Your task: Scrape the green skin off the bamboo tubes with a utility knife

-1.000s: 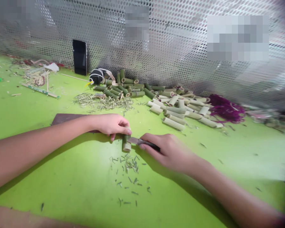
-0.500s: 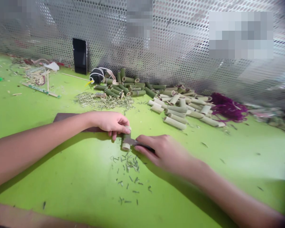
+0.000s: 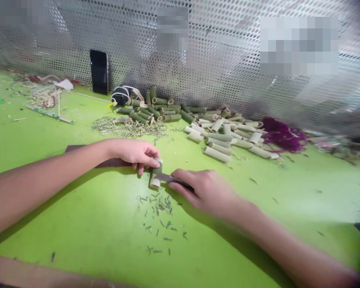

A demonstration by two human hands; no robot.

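Knife (image 3: 168, 178) handle hidden inside right hand (image 3: 204, 190). Bamboo tube (image 3: 155, 178) partly covered by left-hand fingertips (image 3: 153, 163). Dark board (image 3: 81, 149) mostly under left forearm (image 3: 48, 172). Left arm cut off by left picture edge, right arm by bottom edge. Pixelated patches blur parts of perforated metal panel (image 3: 228, 52). Scraps (image 3: 339, 148) near tabletop's right back corner blurred, kind unreadable.

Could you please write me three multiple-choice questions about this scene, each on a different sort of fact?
1. Where is the black phone?
A) standing against the perforated metal screen
B) lying on the dark board
C) on the floor

2. What colour is the tangled fibre beside the bamboo pile?
A) white
B) purple
C) orange

3. How is the knife in the right hand?
A) folded shut
B) blade against the bamboo tube in the left hand
C) lying on the table

1 A, it stands at the screen's foot. 2 B, the strands show purple. 3 B, the blade meets the tube.
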